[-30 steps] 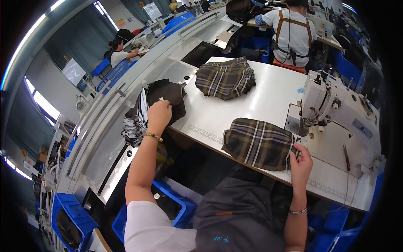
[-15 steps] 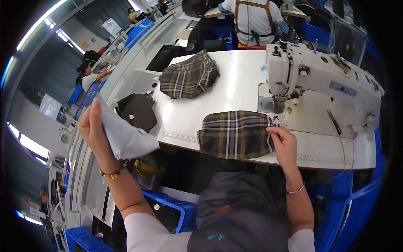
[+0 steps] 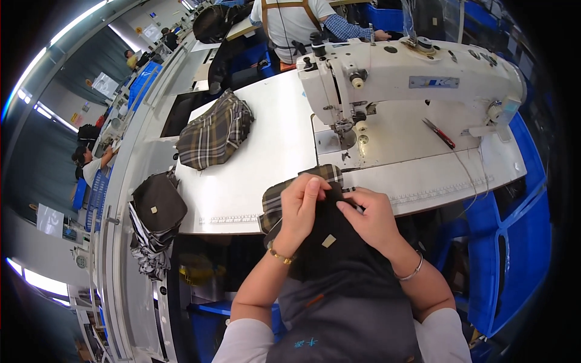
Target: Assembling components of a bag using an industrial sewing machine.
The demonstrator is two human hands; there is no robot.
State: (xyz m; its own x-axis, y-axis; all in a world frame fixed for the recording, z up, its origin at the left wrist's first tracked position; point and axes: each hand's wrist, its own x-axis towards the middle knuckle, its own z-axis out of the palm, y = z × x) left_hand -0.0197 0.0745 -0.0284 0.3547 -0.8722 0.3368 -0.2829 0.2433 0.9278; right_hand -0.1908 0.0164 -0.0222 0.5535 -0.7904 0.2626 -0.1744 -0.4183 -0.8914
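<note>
My left hand (image 3: 302, 206) pinches the upper edge of a dark fabric piece (image 3: 333, 233) with a small beige patch, held in front of me at the table's front edge. My right hand (image 3: 369, 218) grips the same piece just to the right, fingertips close to my left. A plaid piece (image 3: 275, 199) lies behind and partly under them, below the needle area of the white sewing machine (image 3: 387, 69). A stack of plaid pieces (image 3: 212, 136) sits on the white tabletop (image 3: 278, 121). At the left edge is a pile of dark and pale-backed pieces (image 3: 160, 202).
Red-handled scissors (image 3: 439, 133) and loose thread lie on the machine bed. Blue bins (image 3: 517, 254) stand at the right and below the table. A co-worker (image 3: 290, 24) sits beyond the table; another person (image 3: 91, 166) works at the far left.
My left hand has lifted a piece off the left pile, turned it dark side up and brought it rightward to my right hand, which has moved left from the plaid piece onto it.
</note>
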